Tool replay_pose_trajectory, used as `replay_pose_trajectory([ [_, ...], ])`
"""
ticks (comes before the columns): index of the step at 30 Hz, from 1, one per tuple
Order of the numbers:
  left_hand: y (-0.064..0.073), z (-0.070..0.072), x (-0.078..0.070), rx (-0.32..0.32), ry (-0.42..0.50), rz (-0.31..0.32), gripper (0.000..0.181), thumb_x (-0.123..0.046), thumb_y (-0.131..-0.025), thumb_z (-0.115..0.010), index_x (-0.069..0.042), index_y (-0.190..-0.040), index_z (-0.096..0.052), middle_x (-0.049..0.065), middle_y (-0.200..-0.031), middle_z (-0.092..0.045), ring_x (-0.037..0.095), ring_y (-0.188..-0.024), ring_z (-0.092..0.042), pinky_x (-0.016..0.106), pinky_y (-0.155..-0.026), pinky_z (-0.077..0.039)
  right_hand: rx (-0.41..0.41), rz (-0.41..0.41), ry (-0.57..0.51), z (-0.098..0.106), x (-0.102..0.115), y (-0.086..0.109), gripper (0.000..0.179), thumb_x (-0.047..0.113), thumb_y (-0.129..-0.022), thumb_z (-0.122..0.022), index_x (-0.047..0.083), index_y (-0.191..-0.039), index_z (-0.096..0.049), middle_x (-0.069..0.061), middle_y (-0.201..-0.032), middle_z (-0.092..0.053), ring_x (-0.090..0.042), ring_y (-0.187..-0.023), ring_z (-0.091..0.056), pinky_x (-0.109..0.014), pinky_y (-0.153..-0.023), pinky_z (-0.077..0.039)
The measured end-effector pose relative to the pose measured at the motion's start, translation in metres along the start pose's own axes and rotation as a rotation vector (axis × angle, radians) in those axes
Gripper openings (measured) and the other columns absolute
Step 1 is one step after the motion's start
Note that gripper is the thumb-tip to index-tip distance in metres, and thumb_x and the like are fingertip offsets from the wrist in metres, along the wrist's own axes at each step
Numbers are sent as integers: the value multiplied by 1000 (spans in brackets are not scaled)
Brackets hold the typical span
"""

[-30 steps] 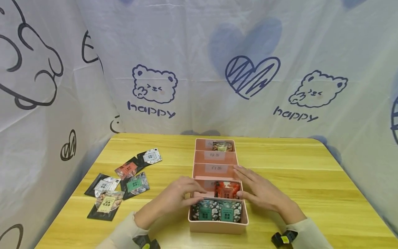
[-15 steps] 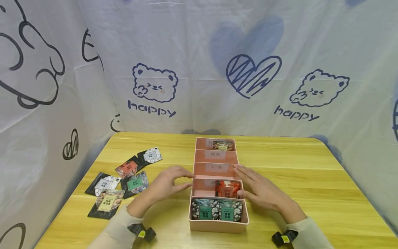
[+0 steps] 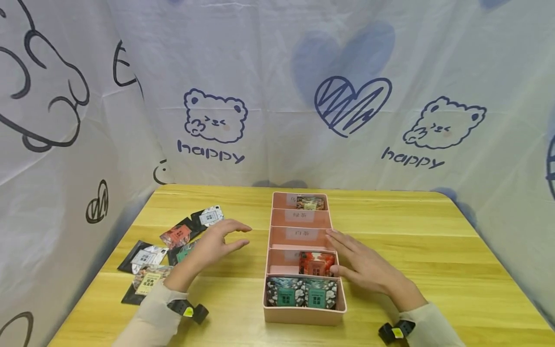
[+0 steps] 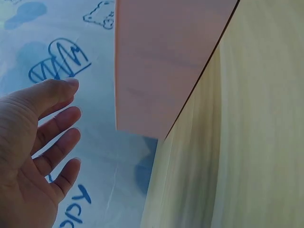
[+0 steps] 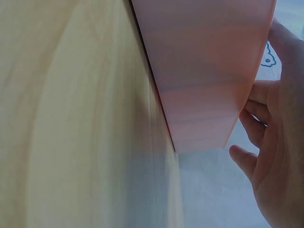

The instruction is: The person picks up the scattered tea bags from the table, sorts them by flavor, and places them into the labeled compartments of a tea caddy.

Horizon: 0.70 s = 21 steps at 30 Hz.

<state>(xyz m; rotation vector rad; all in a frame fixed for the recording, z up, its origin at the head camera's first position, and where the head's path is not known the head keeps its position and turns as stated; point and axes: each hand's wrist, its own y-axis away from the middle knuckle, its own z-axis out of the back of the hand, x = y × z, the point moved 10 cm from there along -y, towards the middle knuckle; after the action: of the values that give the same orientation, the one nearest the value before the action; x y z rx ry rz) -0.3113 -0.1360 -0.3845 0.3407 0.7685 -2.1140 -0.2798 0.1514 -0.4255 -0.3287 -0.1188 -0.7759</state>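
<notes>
A long pink divided box (image 3: 305, 315) stands on the table, with paper labels on its inner walls. Two green-labelled tea sachets (image 3: 285, 293) lie side by side in the nearest compartment. Behind them is a red tea sachet (image 3: 316, 264), and a yellow-labelled tea sachet (image 3: 310, 203) sits in the farthest compartment. My right hand (image 3: 366, 265) rests along the box's right rim, fingers extended and thumb by the red sachet. Left of the box, my left hand (image 3: 212, 246) hovers with thumb and fingers apart, holding nothing. It partly covers a loose green-labelled sachet (image 3: 184, 251).
More loose tea sachets lie at the left of the wooden table (image 3: 433, 250): a red one (image 3: 178, 235), a white-and-black one (image 3: 211, 215), another white-labelled one (image 3: 145, 258) and a yellow-labelled one (image 3: 149, 274). A printed cloth (image 3: 277, 96) hangs behind the table.
My left hand has drawn away from the box's near compartments and moved left and farther back toward the loose sachets. My right hand has stayed at the box's right rim.
</notes>
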Motion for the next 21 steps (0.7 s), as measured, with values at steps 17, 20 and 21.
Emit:
replay_pose_trajectory([
  [17,-11,21,54,66,10,160,40,-29,-92,-71,-10,-127,-65,8,-127,-62,32,-119,-55,54,-98,-45,15,-20,-11,-2,-3,0,74,47,-99,-52,15,-158,-21,-4,-161,-20,-29,-144,-25,-50,-113,-28],
  [20,-13,22,64,89,39,195,42,-28,-92,-70,-9,-129,-64,11,-131,-60,34,-123,-52,55,-100,-43,12,-20,-15,-2,-4,1,74,47,-99,-53,15,-157,-22,-5,-161,-21,-29,-144,-25,-50,-112,-28],
  [21,-13,22,68,95,48,208,42,-28,-92,-70,-9,-129,-63,11,-132,-59,35,-123,-51,56,-100,-42,12,-21,-16,-2,-4,1,74,47,-98,-53,15,-157,-22,-5,-161,-21,-29,-144,-25,-50,-112,-28],
])
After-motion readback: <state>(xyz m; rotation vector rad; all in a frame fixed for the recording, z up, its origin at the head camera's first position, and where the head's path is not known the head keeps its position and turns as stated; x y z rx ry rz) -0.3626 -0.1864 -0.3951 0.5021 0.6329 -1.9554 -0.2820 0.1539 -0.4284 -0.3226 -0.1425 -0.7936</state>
